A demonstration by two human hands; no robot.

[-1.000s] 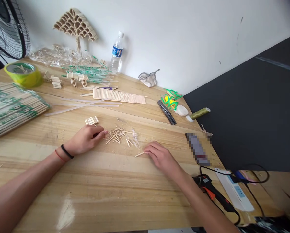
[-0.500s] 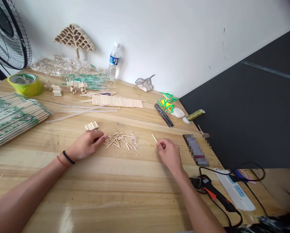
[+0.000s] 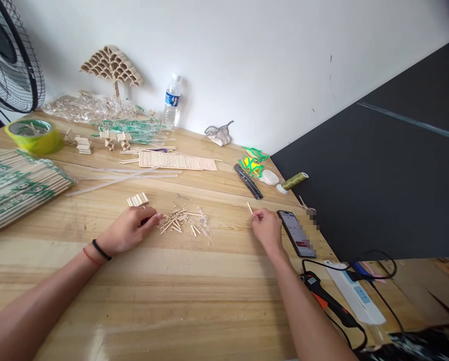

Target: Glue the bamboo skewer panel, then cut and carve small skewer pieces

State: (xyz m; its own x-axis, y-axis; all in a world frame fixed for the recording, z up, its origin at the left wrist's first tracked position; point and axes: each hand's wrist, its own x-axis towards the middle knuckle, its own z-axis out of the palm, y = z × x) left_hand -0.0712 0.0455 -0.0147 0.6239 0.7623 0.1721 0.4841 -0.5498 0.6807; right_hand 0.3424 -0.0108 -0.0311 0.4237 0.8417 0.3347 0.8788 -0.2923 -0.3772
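Rightward, nearer the phone (image 3: 296, 234), has gone the right hand (image 3: 266, 228), pinching a short stick (image 3: 250, 208), while the left hand (image 3: 128, 231), curled, its grip unclear, rests beside loose pieces (image 3: 176, 216) on the worktop (image 3: 152, 301), with a small stack (image 3: 137, 200) already formed.

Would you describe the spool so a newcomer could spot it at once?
Find the black panel on the right. Along its left edge, on the table, is the spool: olive-green with a white end, unlike the white oval piece beside it.
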